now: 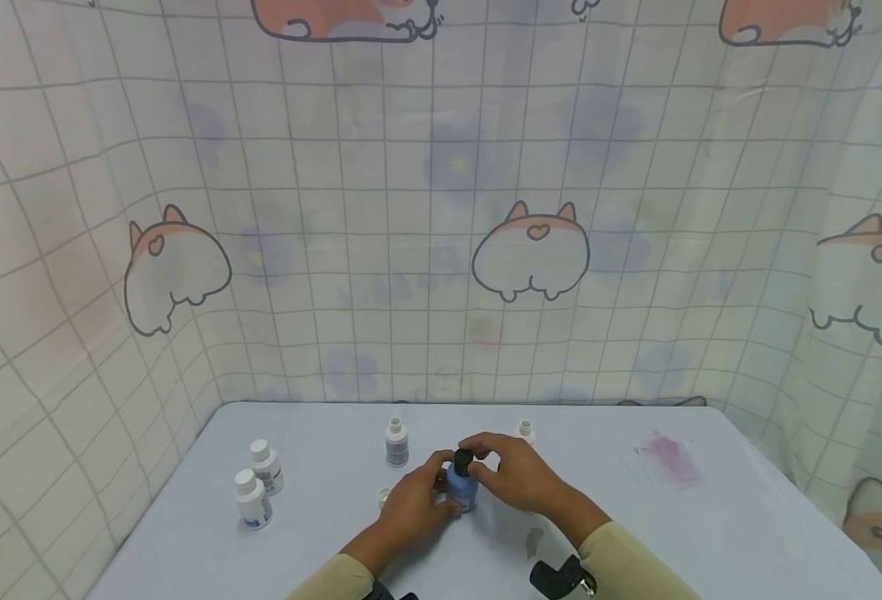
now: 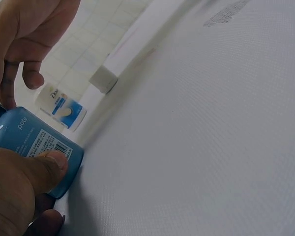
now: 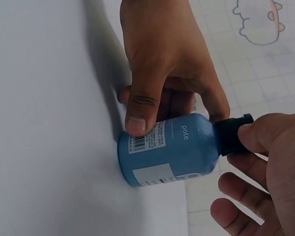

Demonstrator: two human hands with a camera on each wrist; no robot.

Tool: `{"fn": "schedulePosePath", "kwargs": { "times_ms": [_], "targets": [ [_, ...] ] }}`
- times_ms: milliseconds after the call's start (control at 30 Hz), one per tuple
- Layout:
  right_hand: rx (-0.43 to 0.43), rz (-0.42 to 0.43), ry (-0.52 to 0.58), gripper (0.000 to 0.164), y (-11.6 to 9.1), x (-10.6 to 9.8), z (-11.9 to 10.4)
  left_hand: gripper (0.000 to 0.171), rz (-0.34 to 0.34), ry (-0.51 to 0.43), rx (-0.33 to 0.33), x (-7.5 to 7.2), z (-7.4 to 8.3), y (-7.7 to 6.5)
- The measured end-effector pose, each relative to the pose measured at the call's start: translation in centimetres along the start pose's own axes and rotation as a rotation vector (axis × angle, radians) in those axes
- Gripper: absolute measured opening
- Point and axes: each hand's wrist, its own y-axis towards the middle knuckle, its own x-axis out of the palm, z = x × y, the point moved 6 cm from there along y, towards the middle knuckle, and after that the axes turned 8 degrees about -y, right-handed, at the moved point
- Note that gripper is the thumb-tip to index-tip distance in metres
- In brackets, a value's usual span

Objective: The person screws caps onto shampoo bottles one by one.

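Note:
A blue bottle (image 1: 461,492) with a black cap (image 3: 232,135) stands at the front middle of the white table. My left hand (image 1: 414,502) grips the bottle's body, its thumb lying over the barcode label in the right wrist view. At the top, my right hand (image 1: 522,475) pinches the black cap between thumb and forefinger. Its other fingers hang loosely curled beside the bottle. The cap sits at the bottle's neck. Just behind the left hand, the mouth of a white bottle (image 1: 384,494) peeks out, mostly hidden.
Two capped white bottles (image 1: 253,502) stand close together at the left. An uncapped white bottle (image 1: 396,443) is behind the hands, another white bottle (image 1: 525,430) behind the right hand. A white cap (image 2: 103,79) lies on the table. A pink stain (image 1: 672,459) marks the right side.

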Motion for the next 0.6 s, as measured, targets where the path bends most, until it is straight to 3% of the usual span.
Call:
{"fn": "schedulePosePath", "kwargs": {
  "times_ms": [267, 600],
  "targets": [
    [0.078, 0.011, 0.008, 0.029, 0.1, 0.08, 0.27, 0.071, -0.01, -0.013, -0.011, 0.08, -0.12, 0.02],
    [0.033, 0.001, 0.023, 0.032, -0.02, 0.05, -0.13, 0.071, -0.006, 0.006, -0.021, 0.16, -0.07, 0.06]
  ]
}}
